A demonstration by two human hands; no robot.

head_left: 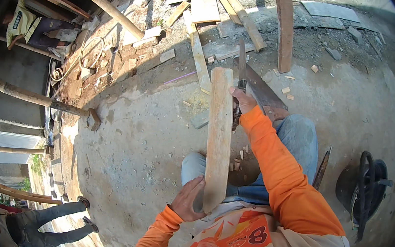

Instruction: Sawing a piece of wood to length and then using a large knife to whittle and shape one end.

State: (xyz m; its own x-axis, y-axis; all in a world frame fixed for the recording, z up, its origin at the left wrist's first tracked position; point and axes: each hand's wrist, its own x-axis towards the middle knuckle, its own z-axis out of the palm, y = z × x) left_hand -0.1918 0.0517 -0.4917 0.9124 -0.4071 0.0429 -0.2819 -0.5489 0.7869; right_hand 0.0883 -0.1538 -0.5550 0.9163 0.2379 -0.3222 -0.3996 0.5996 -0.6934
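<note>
A flat wooden board point(218, 141) stands lengthwise before me, its near end by my lap and its far end pointing away. My left hand point(189, 199) rests at its lower left edge, fingers along the side and thumb by the bottom corner. At the board's upper right edge, my right hand point(243, 101) is closed round the dark handle of a long bladed tool point(242, 62) that looks like a machete. Its narrow blade points away from me; my hand partly hides the handle. Close by on the right lies a broad brown flat piece point(268, 88), its kind unclear.
Wood chips point(237, 163) lie between my knees. To the right are a black bucket point(381, 195) and a slim wooden-handled tool point(322, 168). A post point(283, 30) stands ahead near loose planks point(204, 6). Bamboo poles point(28, 93) and two people point(25, 23) are at left.
</note>
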